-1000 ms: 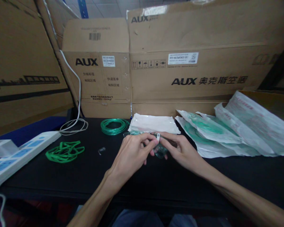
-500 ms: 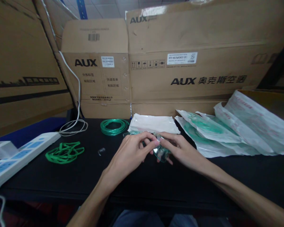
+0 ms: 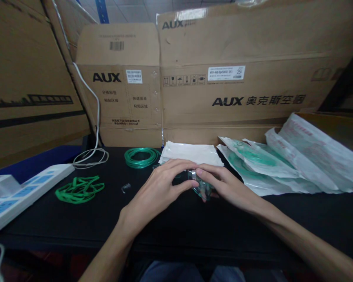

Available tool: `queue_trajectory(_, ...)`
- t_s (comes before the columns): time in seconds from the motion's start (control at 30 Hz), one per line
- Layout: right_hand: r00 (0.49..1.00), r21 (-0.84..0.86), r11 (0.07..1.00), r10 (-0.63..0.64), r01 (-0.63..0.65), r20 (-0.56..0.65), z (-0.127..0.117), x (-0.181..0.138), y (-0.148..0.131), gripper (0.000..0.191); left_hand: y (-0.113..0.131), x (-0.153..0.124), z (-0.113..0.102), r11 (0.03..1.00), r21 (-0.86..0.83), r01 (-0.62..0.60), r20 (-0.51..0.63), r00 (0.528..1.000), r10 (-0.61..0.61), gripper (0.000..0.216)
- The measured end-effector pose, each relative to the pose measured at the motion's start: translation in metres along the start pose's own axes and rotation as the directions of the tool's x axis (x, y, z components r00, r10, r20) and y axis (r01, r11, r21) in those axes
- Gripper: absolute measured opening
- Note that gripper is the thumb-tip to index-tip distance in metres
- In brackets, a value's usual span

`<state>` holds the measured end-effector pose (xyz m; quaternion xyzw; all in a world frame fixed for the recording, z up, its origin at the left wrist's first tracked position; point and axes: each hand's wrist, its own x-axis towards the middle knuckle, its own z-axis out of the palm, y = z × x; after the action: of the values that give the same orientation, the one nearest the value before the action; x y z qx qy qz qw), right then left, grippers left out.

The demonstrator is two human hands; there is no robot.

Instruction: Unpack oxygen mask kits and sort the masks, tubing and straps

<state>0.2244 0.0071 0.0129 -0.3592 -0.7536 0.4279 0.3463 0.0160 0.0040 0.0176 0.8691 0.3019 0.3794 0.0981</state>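
Two hands, left [image 3: 161, 181] and right [image 3: 223, 183], close together above the black table [image 3: 61, 227], both gripping one clear plastic piece [image 3: 205, 190], which lies between them in front of the white packet [image 3: 191, 152]; a single shiny strip [image 3: 193, 175] shows at the fingertips, its seating hidden by them. Likely faults, as judged: the strip may slip or bend askew if the pinch is uneven; the thin plastic may crease if squeezed hard; the small clear part [image 3: 126, 188], near the left wrist, may be knocked away by a sweeping forearm. Count: one coil of green tubing [image 3: 141, 158]; one tangle of green bands [image 3: 80, 189], its strands uncountable; one small clear part; one white packet, possibly several stacked; at least three tubing packets [image 3: 259, 156], overlapping, exact number unclear; one power strip [image 3: 32, 190].
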Motion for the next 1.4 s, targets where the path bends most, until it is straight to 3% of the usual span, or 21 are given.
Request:
queue_trajectory(0.3,1.000,0.016,1.000,0.009,-0.008,-0.023,-0.001,-0.001,0.003,0.036,-0.004,0.000,-0.001,0.999,0.038,-0.006,0.007,1.000,0.006,0.038)
queue_trajectory(0.43,0.998,-0.049,0.997,-0.054,0.055,0.023,-0.004,-0.002,0.004,0.034,-0.006,-0.001,-0.004,0.999,0.035,-0.003,-0.006,1.000,0.004,0.037)
queue_trajectory(0.6,0.994,-0.065,0.997,-0.023,0.030,0.103,-0.007,-0.004,0.003,0.045,-0.006,-0.002,-0.008,1.000,0.020,0.008,-0.012,1.000,-0.008,0.036)
queue_trajectory(1.03,0.997,-0.055,0.998,-0.025,0.029,0.068,-0.011,-0.005,0.001,0.036,-0.001,-0.002,-0.012,0.999,-0.012,0.030,-0.012,0.999,-0.030,0.027)
queue_trajectory(1.4,0.999,-0.064,0.997,-0.039,0.040,0.011,-0.010,-0.004,-0.001,0.043,0.000,-0.001,-0.012,0.996,-0.044,0.076,0.000,0.997,-0.076,0.027)
